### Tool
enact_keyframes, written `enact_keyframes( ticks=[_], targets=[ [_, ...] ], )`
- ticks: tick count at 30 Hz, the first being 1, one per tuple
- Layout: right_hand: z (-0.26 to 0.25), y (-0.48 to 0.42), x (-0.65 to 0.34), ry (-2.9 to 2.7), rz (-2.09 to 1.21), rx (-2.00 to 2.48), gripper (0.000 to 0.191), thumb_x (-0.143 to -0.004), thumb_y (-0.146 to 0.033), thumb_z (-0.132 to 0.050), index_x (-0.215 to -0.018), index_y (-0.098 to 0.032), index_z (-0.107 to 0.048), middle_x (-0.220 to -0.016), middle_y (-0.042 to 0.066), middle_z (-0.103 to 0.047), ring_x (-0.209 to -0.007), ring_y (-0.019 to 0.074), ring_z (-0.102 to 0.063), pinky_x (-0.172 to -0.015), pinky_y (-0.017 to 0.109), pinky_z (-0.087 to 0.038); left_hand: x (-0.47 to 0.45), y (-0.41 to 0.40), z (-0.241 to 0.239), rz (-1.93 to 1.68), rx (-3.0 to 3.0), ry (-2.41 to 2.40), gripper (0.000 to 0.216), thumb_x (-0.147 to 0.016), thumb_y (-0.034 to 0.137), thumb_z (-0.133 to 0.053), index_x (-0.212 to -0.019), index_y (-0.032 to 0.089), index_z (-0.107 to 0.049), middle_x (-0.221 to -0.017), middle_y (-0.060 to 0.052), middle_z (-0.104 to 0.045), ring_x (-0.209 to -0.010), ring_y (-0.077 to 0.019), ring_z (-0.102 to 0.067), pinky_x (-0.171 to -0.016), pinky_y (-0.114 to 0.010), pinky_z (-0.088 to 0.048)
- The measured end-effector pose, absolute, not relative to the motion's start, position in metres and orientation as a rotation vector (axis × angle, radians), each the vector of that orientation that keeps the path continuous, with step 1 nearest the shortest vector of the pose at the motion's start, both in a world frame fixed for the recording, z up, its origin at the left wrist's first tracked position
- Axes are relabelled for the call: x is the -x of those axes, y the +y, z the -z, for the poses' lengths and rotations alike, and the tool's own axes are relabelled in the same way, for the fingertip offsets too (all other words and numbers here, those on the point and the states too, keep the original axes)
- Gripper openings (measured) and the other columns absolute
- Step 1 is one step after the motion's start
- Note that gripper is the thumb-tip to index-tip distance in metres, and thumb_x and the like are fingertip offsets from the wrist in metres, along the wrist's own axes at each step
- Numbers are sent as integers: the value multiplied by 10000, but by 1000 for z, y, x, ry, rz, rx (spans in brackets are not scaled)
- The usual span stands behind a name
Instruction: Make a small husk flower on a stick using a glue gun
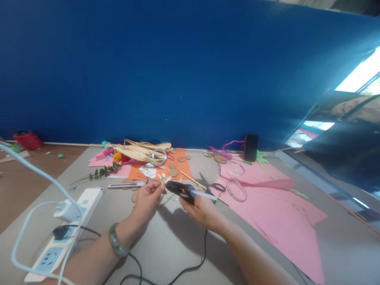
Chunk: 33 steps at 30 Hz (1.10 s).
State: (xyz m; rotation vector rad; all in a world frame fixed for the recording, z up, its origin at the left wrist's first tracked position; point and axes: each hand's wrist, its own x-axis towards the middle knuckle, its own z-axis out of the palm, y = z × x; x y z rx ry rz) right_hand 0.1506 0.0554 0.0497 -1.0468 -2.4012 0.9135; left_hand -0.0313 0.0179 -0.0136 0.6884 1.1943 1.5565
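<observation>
In my right hand (199, 209) is a black hot glue gun (181, 190), with a translucent glue stick (204, 194) poking out of its back. Its nozzle points left, close to my left fingertips. Thumb and fingers of my left hand (150, 196) pinch a small pale, petal-like piece (163, 180); whether the nozzle touches it I cannot tell. Black-handled scissors (218, 187) lie behind the glue gun beside a thin wooden stick (190, 177). A utility knife (126, 185) rests beyond my left hand.
A white power strip (71, 225) with plugs and cables is at the left. Pale dried strips (139, 150), orange paper (139, 172) and cardboard discs (173, 172) lie at the back. Pink sheets (285, 221) cover the right; a phone (251, 147) leans on the blue wall (178, 71).
</observation>
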Motion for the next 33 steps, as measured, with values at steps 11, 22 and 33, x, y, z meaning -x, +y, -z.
enact_keyframes(
  ticks=[11, 22, 33],
  targets=[
    [-49, 55, -151, -2394, -919, 1087, 183, -878, -276, -457, -792, -175, -583, -598, 0, -557, -556, 140, -502, -513, 232, -370, 31, 17, 9, -1544, -696, 1211, 396, -624, 500, -780, -629, 145, -605, -377, 98, -350, -333, -18, -236, -371, -171, -125],
    [-51, 54, -150, -2379, -938, 1079, 166, -872, -265, -461, -840, -176, -597, -601, -4, -562, -563, 143, -507, -519, 234, -377, 30, 17, 10, -1557, -703, 1232, 399, -616, 500, -787, -638, 142, -614, -382, 96, -364, -339, -23, -239, -377, -179, -123],
    [-53, 56, -151, -2407, -874, 1021, 168, -869, -240, -461, -888, -173, -614, -724, 23, -608, -639, 151, -537, -566, 238, -399, 31, 17, 13, -1555, -727, 1265, 365, -652, 483, -765, -644, 145, -627, -378, 91, -364, -351, -32, -241, -383, -181, -136]
  ],
)
